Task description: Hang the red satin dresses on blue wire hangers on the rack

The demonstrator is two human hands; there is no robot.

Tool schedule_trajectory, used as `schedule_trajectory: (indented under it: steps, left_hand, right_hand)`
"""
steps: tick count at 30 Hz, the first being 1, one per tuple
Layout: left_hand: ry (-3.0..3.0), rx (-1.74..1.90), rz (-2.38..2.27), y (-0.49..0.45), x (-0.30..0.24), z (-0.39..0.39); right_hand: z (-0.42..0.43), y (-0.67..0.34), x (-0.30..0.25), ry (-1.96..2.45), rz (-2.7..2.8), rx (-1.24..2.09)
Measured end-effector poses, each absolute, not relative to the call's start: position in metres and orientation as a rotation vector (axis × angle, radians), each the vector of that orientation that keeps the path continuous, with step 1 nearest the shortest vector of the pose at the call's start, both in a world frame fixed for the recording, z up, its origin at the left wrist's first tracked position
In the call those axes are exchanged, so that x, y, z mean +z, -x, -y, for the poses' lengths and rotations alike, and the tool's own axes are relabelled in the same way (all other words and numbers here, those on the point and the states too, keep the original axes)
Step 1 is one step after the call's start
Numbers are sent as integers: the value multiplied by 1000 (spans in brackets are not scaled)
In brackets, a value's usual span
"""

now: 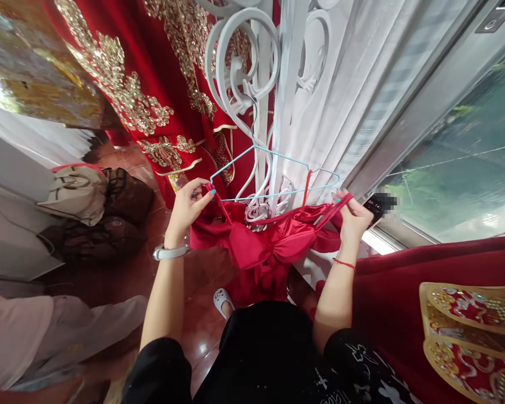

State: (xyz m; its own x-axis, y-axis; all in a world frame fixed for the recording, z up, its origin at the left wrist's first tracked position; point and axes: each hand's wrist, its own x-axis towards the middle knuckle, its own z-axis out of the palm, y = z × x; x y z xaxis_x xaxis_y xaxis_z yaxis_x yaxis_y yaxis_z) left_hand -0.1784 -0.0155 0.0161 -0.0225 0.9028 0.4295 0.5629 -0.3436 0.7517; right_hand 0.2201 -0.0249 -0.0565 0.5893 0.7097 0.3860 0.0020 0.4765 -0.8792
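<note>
A red satin dress (273, 244) with a gathered bodice spreads between my two hands. My left hand (192, 205) pinches its left shoulder strap beside one end of a light blue wire hanger (235, 159). The other strap is in the closed fingers of my right hand (353, 216), just below the hanger's right end. The hanger's hook reaches up to a white scrolled metal stand (247, 84) and seems to hang there. A thin red loop (306, 189) runs from the hanger down to the dress. The lower skirt is partly hidden by my body.
Red garments with gold sequins (118, 78) hang at the upper left. Several bags (78, 188) lie on the tiled floor. A person in light clothes (63, 336) is at lower left. To the right are a glass pane (458, 163) and a red embroidered garment (387, 297).
</note>
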Motion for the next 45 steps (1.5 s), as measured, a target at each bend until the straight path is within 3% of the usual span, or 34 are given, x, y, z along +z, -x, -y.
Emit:
schedule_trajectory:
  steps: [11, 16, 22, 31, 35, 40, 45]
  left_hand:
    - [-1917, 1341, -1505, 179, 11, 20]
    - [-1937, 1410, -1571, 176, 5, 27]
    - [-2036, 1416, -1631, 174, 2, 31]
    - [-2125, 1478, -1458, 185, -22, 50]
    - [-1822, 1819, -1530, 206, -57, 71]
    - [-1474, 1617, -1371, 213, -93, 70]
    - [-1379, 1847, -1496, 203, -92, 60]
  right_hand:
    - [-19, -207, 41, 1112, 1609, 441]
    - [-25, -205, 37, 1168, 1853, 315]
    - [4, -147, 27, 1084, 1639, -17]
    - [-3, 8, -1, 955, 2119, 608]
    - [-10, 16, -10, 1044, 2041, 680]
    - [-3, 19, -11, 1100, 1933, 681]
    - [2, 19, -12, 1090, 1883, 714]
